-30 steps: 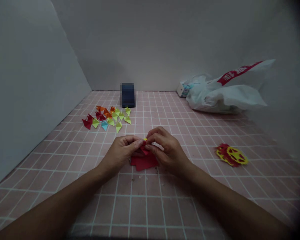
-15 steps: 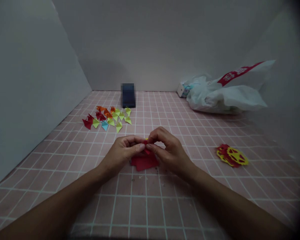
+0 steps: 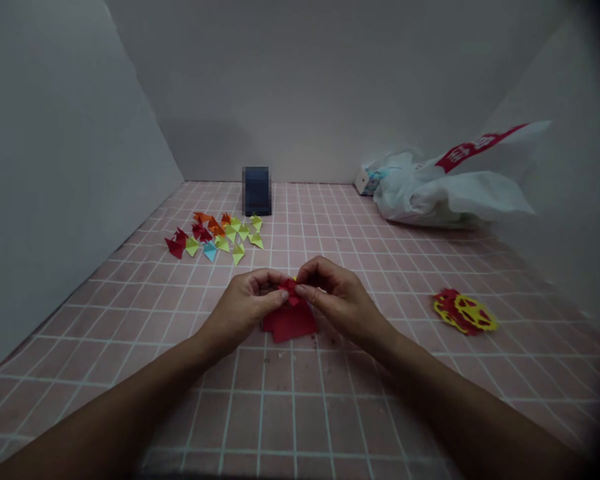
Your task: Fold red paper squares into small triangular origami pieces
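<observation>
The small red folded paper [image 3: 292,293] is between the two hands, just above the flat red sheets [image 3: 294,325] that lie on the tiled surface [image 3: 300,413]. In my judgement, the main danger is a tear or a crooked crease, because the piece is little and both hands grip it so near to each other; if one pulls more strongly, the thin paper may split or slip out. The fingers also cover a good part of it, so a wrong edge could be hard to notice. A low wrist may perhaps push the loose sheets out of their place. As for the pose, the left hand [image 3: 237,310] comes from the left and pinches one side between thumb and fingers, while the right hand [image 3: 353,303] pinches the opposite side, with its index finger bent in an arch. Both forearms reach inward, and the fingertips nearly meet.
</observation>
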Action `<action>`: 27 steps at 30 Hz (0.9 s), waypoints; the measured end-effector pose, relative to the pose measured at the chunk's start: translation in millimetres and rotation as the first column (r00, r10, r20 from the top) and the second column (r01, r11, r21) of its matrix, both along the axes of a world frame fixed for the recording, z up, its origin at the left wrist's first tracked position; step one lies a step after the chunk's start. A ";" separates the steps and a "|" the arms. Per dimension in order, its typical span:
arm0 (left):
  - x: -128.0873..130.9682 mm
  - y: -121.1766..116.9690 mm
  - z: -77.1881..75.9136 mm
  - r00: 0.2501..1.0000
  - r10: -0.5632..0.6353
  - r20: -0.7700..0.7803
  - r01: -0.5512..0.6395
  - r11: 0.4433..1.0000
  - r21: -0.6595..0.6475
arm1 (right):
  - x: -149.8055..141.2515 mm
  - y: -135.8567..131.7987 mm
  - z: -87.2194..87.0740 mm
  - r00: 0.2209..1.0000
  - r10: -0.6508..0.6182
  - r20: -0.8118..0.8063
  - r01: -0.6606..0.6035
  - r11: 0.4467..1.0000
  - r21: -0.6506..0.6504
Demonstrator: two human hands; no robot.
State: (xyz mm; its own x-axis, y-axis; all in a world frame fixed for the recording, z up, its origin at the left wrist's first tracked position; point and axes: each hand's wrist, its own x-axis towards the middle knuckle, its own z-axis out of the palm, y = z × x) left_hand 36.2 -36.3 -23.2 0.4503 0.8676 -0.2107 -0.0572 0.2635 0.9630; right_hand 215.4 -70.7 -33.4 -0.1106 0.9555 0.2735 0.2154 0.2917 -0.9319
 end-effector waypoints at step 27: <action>0.3 -3.7 0.4 0.992 -0.011 -0.126 0.033 0.985 0.169 | -3.3 -7.6 2.5 0.894 -0.075 0.441 -0.072 0.949 0.308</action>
